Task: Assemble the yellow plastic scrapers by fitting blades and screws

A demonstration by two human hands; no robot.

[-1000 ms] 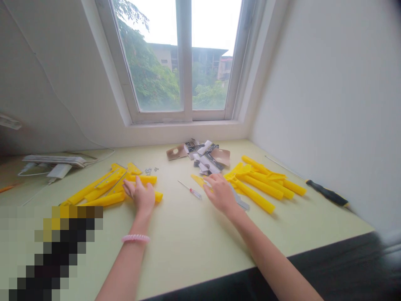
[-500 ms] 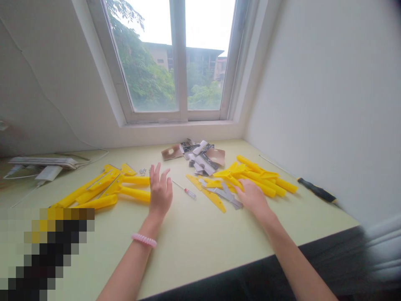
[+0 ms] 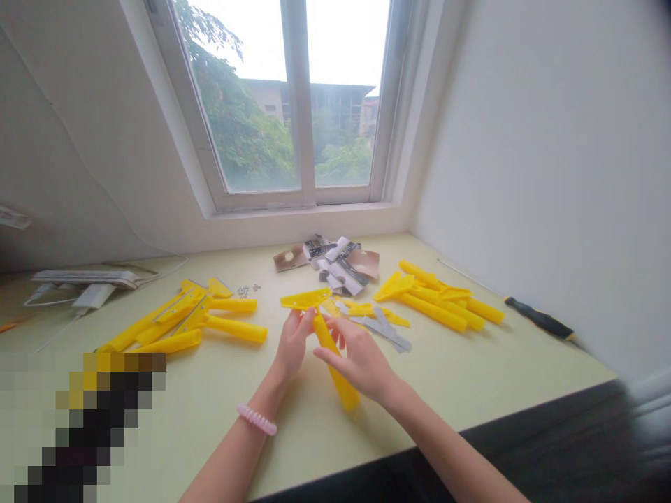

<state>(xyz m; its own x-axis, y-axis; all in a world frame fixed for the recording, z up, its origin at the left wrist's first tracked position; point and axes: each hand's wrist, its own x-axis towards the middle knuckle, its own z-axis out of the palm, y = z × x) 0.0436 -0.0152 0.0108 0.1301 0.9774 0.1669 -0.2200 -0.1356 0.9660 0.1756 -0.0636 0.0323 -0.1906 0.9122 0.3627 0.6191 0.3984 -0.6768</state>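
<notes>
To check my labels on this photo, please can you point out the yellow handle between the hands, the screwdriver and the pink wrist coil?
Yellow handle (image 3: 343,391): head view, lower end.
Screwdriver (image 3: 539,325): head view, black grip.
Pink wrist coil (image 3: 256,419): head view, middle of the band.

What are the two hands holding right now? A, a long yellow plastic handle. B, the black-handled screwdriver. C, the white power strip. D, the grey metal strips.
A. The left hand and right hand meet around a long yellow plastic handle, whose lower end slants down past them toward the person.
</notes>
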